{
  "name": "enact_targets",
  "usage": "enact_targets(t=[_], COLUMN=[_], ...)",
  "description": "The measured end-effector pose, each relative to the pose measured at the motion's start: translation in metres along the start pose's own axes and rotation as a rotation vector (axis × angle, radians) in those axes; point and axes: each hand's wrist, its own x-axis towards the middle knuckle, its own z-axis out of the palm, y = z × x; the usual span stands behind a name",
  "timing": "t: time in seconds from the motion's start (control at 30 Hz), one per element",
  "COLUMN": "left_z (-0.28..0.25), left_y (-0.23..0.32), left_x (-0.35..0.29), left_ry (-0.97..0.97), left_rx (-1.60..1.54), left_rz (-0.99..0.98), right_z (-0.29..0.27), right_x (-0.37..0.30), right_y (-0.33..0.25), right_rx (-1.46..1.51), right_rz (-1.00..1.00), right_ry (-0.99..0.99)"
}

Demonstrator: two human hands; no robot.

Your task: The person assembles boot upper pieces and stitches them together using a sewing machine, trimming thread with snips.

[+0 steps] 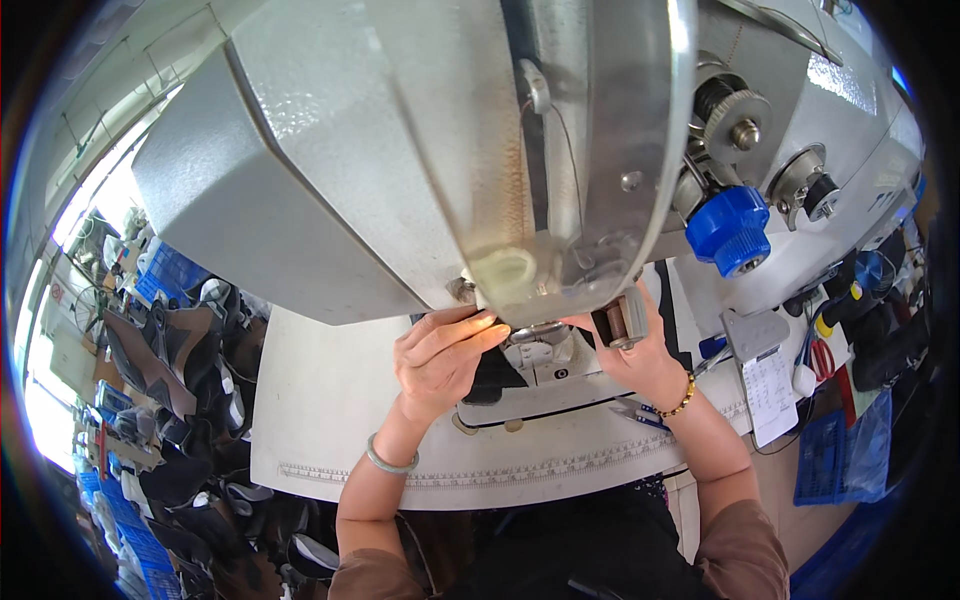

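A large grey sewing machine [330, 130] fills the upper view, its needle area partly hidden behind a clear guard [600, 200]. My left hand [440, 362] is beside the needle area, thumb and fingertips pressed together; whatever is between them is too small to make out. Black material [492, 378] lies on the machine bed beneath that hand. On the other side of the needle area is my right hand [645, 350], its fingers partly covered by a metal machine part [622, 318]. Another black strip [676, 320] shows beyond that hand.
Small thread snips [640, 413] lie by my right wrist on the white table [330, 430], which has a ruler along its front. At right are a blue knob [728, 228], a paper pad [768, 390] and red-handled scissors [822, 358]. Dark shoe parts [190, 370] pile up at left.
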Motion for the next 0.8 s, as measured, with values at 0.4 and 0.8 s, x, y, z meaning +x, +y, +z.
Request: enact_targets(t=[0.4, 0.8], left_z=[0.002, 0.006], left_y=[-0.005, -0.005], left_x=[-0.001, -0.002], left_ry=[0.01, 0.024], left_rx=[0.059, 0.098], left_rz=[0.036, 0.037], right_z=[0.005, 0.01], right_x=[0.001, -0.001], right_y=[-0.005, -0.002], right_rx=[-0.005, 0.083], right_rz=[0.085, 0.192], right_ry=[0.048, 0.069])
